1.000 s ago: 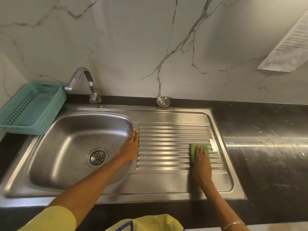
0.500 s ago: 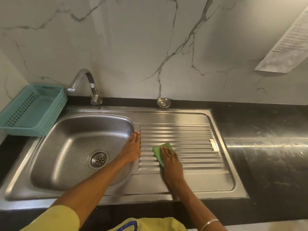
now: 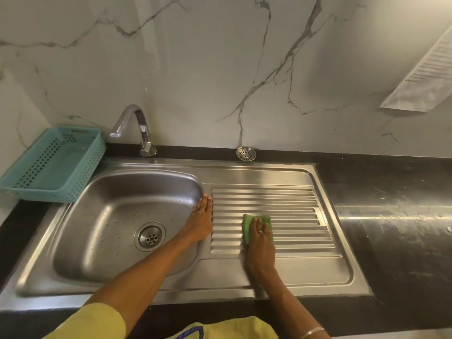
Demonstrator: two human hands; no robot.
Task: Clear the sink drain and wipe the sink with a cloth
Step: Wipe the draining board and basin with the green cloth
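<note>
Both arms reach forward — left hand (image 3: 201, 222) flat, fingers straight; right hand (image 3: 260, 242) palm-down, fingers spread.

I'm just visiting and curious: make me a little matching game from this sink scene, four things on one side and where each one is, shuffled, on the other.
Things:
1. green cloth
2. teal basket
3. loose strainer
4. left hand

Places:
A. on the dark counter strip against the wall, behind the drainboard
B. flat on the sink's edge between basin and drainboard
C. on the ribbed drainboard, under the right hand
D. at the far left, beside the tap

Pairs: 1-C, 2-D, 3-A, 4-B
</note>
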